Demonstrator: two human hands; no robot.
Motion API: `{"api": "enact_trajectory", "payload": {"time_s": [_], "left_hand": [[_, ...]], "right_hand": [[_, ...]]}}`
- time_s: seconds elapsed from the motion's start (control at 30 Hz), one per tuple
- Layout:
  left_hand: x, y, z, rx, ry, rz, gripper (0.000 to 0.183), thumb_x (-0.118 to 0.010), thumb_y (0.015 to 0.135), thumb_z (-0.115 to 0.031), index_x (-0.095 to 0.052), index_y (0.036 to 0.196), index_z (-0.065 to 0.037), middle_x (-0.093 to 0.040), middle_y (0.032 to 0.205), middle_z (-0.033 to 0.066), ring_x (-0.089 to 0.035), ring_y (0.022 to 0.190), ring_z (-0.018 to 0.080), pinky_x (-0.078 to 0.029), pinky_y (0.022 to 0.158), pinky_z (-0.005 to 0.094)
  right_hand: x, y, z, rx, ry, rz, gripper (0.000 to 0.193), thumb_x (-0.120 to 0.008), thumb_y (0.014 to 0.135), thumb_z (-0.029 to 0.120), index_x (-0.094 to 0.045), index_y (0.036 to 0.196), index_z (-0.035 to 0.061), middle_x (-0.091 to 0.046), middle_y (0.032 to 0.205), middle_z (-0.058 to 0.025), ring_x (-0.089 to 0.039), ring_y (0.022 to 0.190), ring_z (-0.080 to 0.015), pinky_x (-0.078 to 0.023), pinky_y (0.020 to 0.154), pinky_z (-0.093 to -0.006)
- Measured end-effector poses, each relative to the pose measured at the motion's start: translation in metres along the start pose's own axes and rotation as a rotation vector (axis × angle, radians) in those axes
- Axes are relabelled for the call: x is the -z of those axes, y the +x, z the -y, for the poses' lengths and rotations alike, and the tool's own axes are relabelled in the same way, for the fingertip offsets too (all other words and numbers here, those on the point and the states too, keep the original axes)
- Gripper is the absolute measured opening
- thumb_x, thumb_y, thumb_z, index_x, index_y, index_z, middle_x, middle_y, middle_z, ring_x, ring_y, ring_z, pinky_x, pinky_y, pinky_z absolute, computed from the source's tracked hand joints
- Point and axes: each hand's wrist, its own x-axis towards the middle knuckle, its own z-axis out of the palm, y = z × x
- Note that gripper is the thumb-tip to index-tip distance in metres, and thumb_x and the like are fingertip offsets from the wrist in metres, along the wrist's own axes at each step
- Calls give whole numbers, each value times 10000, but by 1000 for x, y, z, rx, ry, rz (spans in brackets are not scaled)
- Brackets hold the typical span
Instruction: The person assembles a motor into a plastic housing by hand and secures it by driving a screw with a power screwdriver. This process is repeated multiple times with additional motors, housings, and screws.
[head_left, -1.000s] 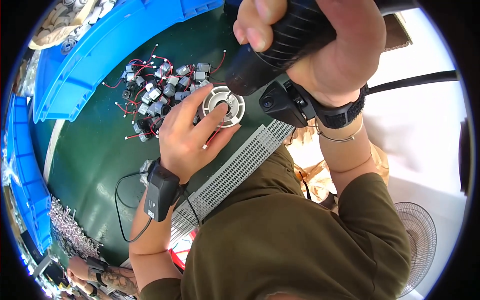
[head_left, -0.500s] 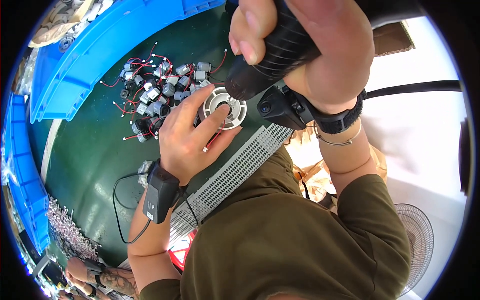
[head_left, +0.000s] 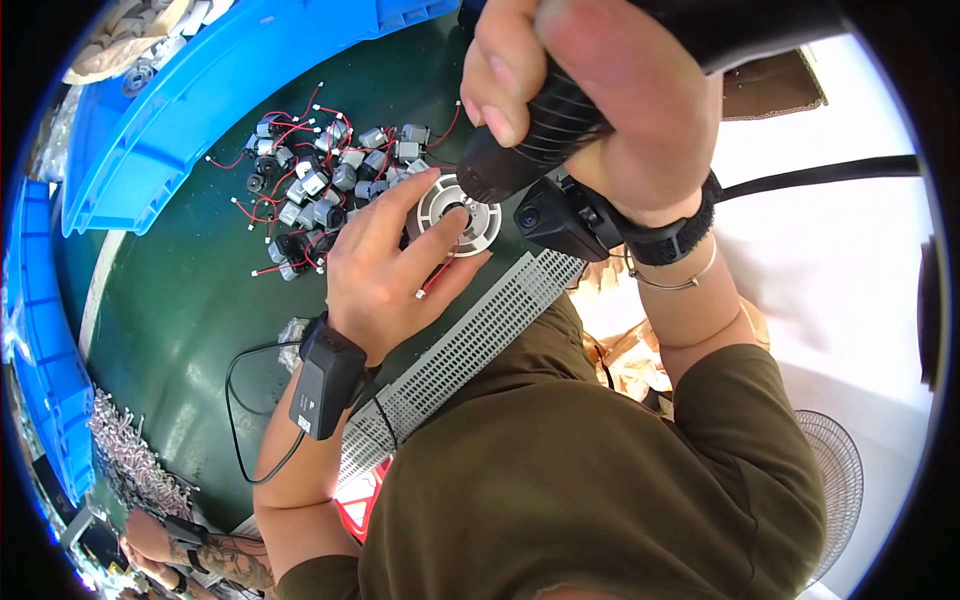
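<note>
My right hand (head_left: pixel 640 110) is wrapped around a black electric screwdriver (head_left: pixel 565 110), which slants down and left. Its nose sits over the upper part of a round whitish plastic housing (head_left: pixel 487 232) with a ribbed rim; the bit's contact point is too small to make out. My left hand (head_left: pixel 380 270) grips that housing on the green table, thumb at the near edge and a finger pressed on the dark centre. A red wire with a white plug (head_left: pixel 421 293) hangs out beside the thumb. Both wrists wear black camera units.
Several small grey motors with red wires (head_left: pixel 345 177) lie beyond my left hand. A blue bin (head_left: pixel 170 130) edges the table. A perforated grey strip (head_left: pixel 480 330) runs along the near edge. Screws (head_left: pixel 130 440) are heaped at left, near another person's hand (head_left: pixel 150 535). A fan (head_left: pixel 838 490) stands right.
The view has shifted slightly, carrying the table's contents a little to the right. My right hand and the screwdriver have tilted a bit leftward. The left hand keeps its hold on the housing.
</note>
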Motion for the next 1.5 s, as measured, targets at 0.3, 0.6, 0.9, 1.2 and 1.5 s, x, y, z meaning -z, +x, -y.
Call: {"api": "enact_trajectory", "payload": {"time_s": [0.3, 0.6, 0.9, 1.2, 1.5], "left_hand": [[-2, -4, 0, -56, 15, -53, 348, -824, 599, -170, -676, 897, -67, -598, 1098, 133, -620, 810, 284, -520, 688, 355], [-2, -6, 0, 13, -25, -27, 371, -833, 583, -165, -669, 902, -72, -602, 1101, 141, -634, 853, 290, -532, 708, 356], [0, 0, 0, -9, -11, -9, 349, -821, 601, -179, -679, 897, -62, -604, 1105, 155, -637, 862, 275, -529, 703, 338], [1, 1, 1, 2, -39, 11, 362, -826, 594, -176, -675, 897, -48, -600, 1103, 157, -635, 860, 276, -530, 692, 340], [4, 2, -1, -5, -24, 15, 356, -825, 603, -184, -676, 898, -51, -601, 1101, 155, -636, 847, 275, -529, 687, 342]], "right_hand": [[-6, -1, 19, -90, -145, 122, 426, -646, 734, -54, -472, 1122, -63, -608, 726, -60, -577, 585, -105, -444, 517, -211], [-12, 5, 18, -75, -280, 81, 490, -736, 741, 29, -461, 1139, -51, -597, 672, -33, -537, 538, -76, -416, 499, -222], [-2, 12, 28, -53, 23, -11, 443, -622, 792, -7, -401, 1167, -89, -593, 672, -99, -562, 530, -162, -462, 522, -264], [30, 41, -4, 527, -159, 555, 425, -610, 793, -24, -408, 1161, -89, -607, 689, -101, -568, 550, -146, -461, 521, -251], [37, 49, -11, 555, -48, 666, 458, -574, 795, -52, -349, 1191, -97, -567, 685, -104, -556, 550, -172, -463, 539, -254]]}}
